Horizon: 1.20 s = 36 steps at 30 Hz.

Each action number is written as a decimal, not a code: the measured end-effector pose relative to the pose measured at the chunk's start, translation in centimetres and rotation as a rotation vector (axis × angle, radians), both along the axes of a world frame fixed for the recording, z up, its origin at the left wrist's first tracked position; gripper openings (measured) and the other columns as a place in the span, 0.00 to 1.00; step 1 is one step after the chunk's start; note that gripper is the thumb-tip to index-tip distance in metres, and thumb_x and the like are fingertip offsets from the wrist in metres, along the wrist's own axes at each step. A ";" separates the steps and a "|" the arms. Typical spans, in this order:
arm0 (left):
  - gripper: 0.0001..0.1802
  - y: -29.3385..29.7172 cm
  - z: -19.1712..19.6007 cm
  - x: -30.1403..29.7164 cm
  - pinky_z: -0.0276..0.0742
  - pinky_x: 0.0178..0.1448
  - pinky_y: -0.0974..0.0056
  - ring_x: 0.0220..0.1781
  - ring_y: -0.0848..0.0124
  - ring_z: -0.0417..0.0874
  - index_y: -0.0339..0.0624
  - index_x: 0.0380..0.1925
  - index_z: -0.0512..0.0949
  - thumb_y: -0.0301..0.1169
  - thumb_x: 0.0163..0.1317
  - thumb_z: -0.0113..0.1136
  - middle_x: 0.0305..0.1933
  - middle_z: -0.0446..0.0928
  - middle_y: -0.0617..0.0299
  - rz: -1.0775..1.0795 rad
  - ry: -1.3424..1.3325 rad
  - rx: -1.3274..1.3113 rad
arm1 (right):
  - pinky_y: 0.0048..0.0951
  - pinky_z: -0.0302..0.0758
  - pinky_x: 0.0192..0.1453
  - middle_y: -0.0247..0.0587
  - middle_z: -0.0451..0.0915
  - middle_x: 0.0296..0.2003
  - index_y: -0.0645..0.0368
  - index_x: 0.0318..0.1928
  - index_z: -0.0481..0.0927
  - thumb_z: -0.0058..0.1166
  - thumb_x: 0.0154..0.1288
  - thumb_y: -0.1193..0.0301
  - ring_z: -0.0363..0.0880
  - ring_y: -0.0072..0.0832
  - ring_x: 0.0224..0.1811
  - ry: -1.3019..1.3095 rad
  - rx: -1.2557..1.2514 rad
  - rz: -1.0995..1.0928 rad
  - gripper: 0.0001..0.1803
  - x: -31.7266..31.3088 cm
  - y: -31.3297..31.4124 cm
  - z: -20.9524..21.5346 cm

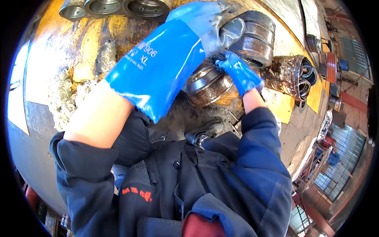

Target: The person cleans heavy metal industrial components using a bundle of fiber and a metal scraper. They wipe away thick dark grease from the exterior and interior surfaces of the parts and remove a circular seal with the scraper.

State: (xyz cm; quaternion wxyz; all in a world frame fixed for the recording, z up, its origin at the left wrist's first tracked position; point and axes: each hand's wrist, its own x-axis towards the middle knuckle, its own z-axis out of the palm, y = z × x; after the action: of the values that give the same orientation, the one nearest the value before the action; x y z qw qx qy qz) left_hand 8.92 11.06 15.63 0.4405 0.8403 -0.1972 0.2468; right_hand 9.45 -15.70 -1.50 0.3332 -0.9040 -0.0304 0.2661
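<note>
My left hand (207, 25), in a long blue rubber glove, reaches over the work surface with thumb and fingers apart. Its thumb lies next to a dark, grooved metal cylinder (258, 37), and no object shows between the fingers. My right hand (239, 71), in a shorter-looking blue glove, is closed on a dark, greasy wad (216, 58), partly hidden by the fingers. Just below that wad lies a thick, oily metal ring (207, 87), tilted on its side. Whether the wad touches the ring cannot be made out.
Several hollow metal cylinders (146, 8) stand at the far left. A brown, greasy cylinder (286, 77) with smaller rings inside lies at the right. Pale tangled cotton waste (63, 98) and a greyer clump (106, 57) sit at the left. A shoe (209, 132) shows below the ring.
</note>
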 end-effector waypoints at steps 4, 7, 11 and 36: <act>0.25 1.7 1.0 -0.7 0.81 0.46 0.57 0.42 0.57 0.83 0.49 0.46 0.80 0.55 0.60 0.53 0.42 0.82 0.55 0.031 0.146 0.119 | 0.34 0.76 0.53 0.39 0.83 0.43 0.48 0.44 0.83 0.59 0.50 0.66 0.81 0.36 0.47 -0.373 -0.105 0.171 0.17 -6.2 4.9 3.3; 0.21 1.5 2.1 -0.7 0.76 0.52 0.54 0.47 0.53 0.80 0.44 0.41 0.80 0.48 0.63 0.48 0.40 0.81 0.50 -0.037 0.185 0.214 | 0.35 0.77 0.51 0.34 0.83 0.40 0.42 0.39 0.84 0.61 0.48 0.66 0.81 0.36 0.45 -0.562 -0.221 0.303 0.14 -10.4 8.5 5.2; 0.26 1.9 0.8 -0.1 0.74 0.59 0.53 0.58 0.56 0.77 0.58 0.58 0.72 0.50 0.60 0.55 0.58 0.75 0.57 -0.027 0.398 0.440 | 0.37 0.78 0.43 0.37 0.83 0.36 0.44 0.37 0.84 0.62 0.48 0.66 0.82 0.38 0.38 -0.569 -0.380 0.497 0.12 -14.5 13.4 3.7; 0.19 -7.5 -14.3 -7.8 0.77 0.50 0.66 0.45 0.70 0.80 0.38 0.50 0.75 0.26 0.59 0.63 0.45 0.80 0.58 -0.470 0.761 -0.788 | 0.40 0.74 0.50 0.39 0.79 0.38 0.51 0.42 0.76 0.46 0.69 0.54 0.77 0.34 0.41 0.025 1.868 -0.601 0.16 -16.8 9.5 12.1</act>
State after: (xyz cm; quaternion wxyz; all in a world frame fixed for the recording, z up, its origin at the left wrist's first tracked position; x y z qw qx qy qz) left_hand 1.16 3.55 1.36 0.8018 0.5766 -0.0998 -0.1212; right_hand -7.39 -6.25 10.59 0.9685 -0.2440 0.0060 0.0486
